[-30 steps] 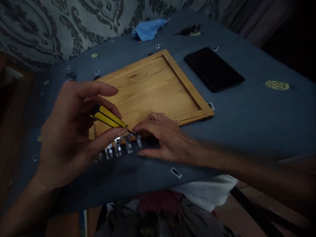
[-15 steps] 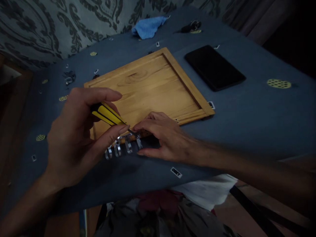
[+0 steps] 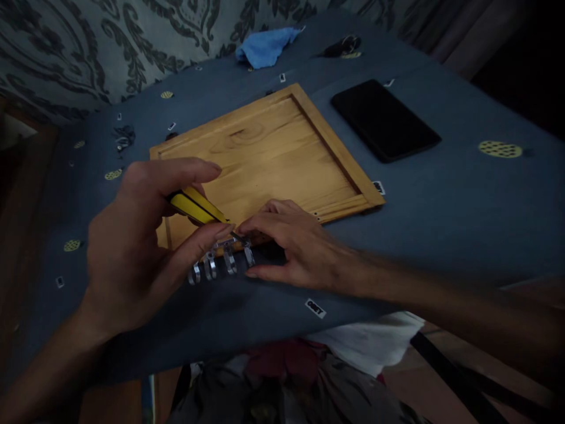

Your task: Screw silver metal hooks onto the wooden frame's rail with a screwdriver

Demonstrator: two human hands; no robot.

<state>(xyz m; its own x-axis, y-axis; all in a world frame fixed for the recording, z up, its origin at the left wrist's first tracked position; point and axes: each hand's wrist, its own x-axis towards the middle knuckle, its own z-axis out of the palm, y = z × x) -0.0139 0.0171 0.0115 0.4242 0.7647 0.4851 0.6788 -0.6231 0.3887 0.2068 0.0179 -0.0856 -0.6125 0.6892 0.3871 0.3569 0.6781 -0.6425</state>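
Note:
My left hand is closed around the yellow and black handle of a screwdriver. Its shaft slants down to the right, the tip at the right end of a shiny metal hook rail. That rail lies along the near edge of a framed wooden panel, its hooks hanging over the edge. My right hand grips around the rail's right end, fingers over the panel and thumb beside the last hook. Exactly what its fingertips press on is partly hidden. Small dark holes show in the frame just right of this hand.
A black tablet or large phone lies right of the panel. At the back of the cloth-covered table are a blue cloth and a small dark object with a ring. Small metal bits lie at the left.
The screwdriver's handle has turned and shifted slightly right and down, with my left hand moving along a little. My right hand, the rail and the panel look nearly still.

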